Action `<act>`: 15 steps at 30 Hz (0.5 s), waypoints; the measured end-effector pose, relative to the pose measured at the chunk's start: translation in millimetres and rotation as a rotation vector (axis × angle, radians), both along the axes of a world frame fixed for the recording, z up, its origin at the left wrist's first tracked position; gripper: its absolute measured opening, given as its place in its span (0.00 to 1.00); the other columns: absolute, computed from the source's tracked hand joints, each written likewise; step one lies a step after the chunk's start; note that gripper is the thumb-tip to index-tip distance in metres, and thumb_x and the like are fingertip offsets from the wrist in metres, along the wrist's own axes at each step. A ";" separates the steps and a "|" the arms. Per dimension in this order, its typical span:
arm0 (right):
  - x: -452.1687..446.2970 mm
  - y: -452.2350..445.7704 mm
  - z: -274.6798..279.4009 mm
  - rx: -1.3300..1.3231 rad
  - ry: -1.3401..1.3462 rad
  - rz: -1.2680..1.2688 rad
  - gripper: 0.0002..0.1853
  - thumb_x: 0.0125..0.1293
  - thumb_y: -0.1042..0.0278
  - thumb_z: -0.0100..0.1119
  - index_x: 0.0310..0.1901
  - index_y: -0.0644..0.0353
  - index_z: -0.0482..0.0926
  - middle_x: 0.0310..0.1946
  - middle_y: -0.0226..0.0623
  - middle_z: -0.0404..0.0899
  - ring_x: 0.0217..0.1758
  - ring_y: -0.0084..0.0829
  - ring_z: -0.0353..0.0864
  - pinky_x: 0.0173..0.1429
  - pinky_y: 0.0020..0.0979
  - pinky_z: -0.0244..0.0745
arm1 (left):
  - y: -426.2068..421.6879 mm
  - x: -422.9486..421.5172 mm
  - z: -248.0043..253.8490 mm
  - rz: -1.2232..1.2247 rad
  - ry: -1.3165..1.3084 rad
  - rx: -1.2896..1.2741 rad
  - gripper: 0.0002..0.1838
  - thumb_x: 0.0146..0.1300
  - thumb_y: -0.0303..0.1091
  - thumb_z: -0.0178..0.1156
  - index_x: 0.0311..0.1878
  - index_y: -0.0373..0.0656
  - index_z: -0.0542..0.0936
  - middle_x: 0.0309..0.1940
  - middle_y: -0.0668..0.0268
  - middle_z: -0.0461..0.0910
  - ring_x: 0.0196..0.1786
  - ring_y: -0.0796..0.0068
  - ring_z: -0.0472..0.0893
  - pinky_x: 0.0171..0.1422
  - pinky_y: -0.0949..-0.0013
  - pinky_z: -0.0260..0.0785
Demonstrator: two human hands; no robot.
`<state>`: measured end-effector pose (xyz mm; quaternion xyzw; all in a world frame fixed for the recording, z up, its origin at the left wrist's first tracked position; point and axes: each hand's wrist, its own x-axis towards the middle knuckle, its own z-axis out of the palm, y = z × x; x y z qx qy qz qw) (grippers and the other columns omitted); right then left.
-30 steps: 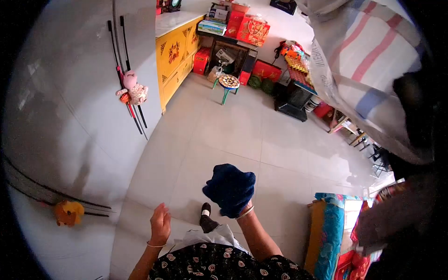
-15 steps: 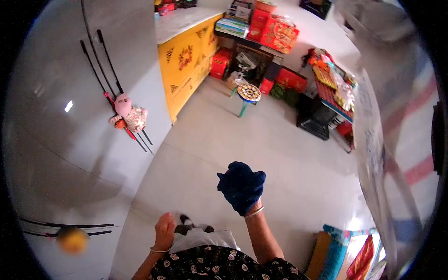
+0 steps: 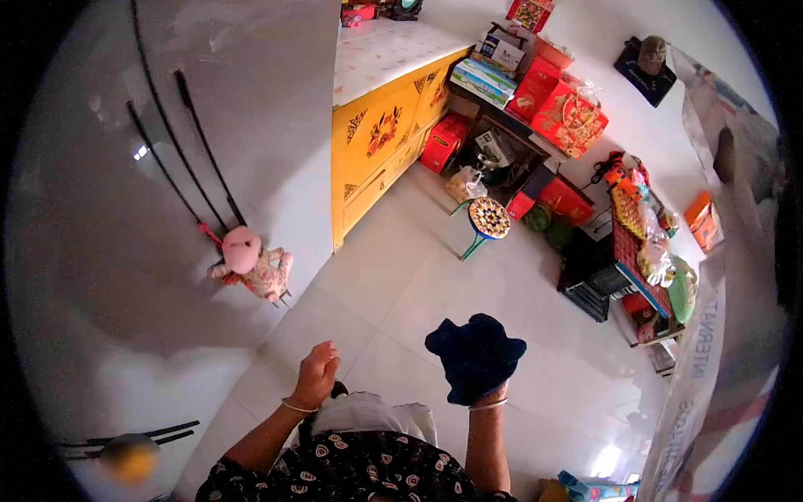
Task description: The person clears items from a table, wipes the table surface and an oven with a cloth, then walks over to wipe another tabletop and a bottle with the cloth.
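A bunched dark blue cloth (image 3: 475,358) covers most of my right hand (image 3: 499,391), which grips it out in front of my body at waist height. Only the base of that hand shows, below a bangle; its fingers are hidden by the cloth. To the left, my left hand (image 3: 318,373) hangs with fingers curled in, and nothing shows in it. It is close to a glossy grey cabinet or refrigerator front (image 3: 167,335). A pink plush toy (image 3: 251,261) hangs there by the long dark handles.
A yellow painted cabinet (image 3: 376,134) stands ahead. Beyond it are a round patterned stool (image 3: 488,218), red gift boxes (image 3: 570,117) and a black speaker-like box (image 3: 585,280). Translucent plastic sheeting (image 3: 703,368) hangs at right. Pale floor tiles (image 3: 376,293) lie between.
My view has turned and shifted, so the room's furniture sits farther right and lower. My right hand with the cloth appears farther right, and the cloth is spread wider. My left hand stays curled.
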<state>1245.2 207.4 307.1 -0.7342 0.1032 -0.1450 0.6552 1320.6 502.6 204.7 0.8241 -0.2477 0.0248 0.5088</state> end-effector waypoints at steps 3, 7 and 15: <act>39.9 4.4 16.7 0.094 -0.057 -0.272 0.14 0.50 0.52 0.56 0.36 0.46 0.80 0.36 0.30 0.80 0.48 0.43 0.77 0.50 0.49 0.68 | -29.2 46.1 13.9 -0.033 0.074 -0.043 0.13 0.62 0.26 0.56 0.48 0.31 0.74 0.45 0.47 0.78 0.45 0.49 0.80 0.50 0.58 0.73; 86.2 -35.7 24.1 0.441 -0.056 -0.271 0.08 0.49 0.59 0.61 0.32 0.44 0.83 0.34 0.29 0.81 0.45 0.39 0.78 0.45 0.46 0.72 | -68.2 103.4 24.7 -0.008 0.050 0.002 0.18 0.62 0.27 0.56 0.54 0.28 0.71 0.43 0.49 0.79 0.43 0.53 0.81 0.49 0.61 0.73; 206.1 -173.0 -25.2 -0.526 0.041 -0.087 0.23 0.59 0.58 0.58 0.54 0.58 0.69 0.37 0.40 0.78 0.42 0.39 0.78 0.49 0.51 0.75 | -152.2 197.4 28.3 0.174 0.052 0.081 0.15 0.65 0.30 0.54 0.51 0.30 0.73 0.45 0.48 0.78 0.45 0.52 0.79 0.52 0.60 0.71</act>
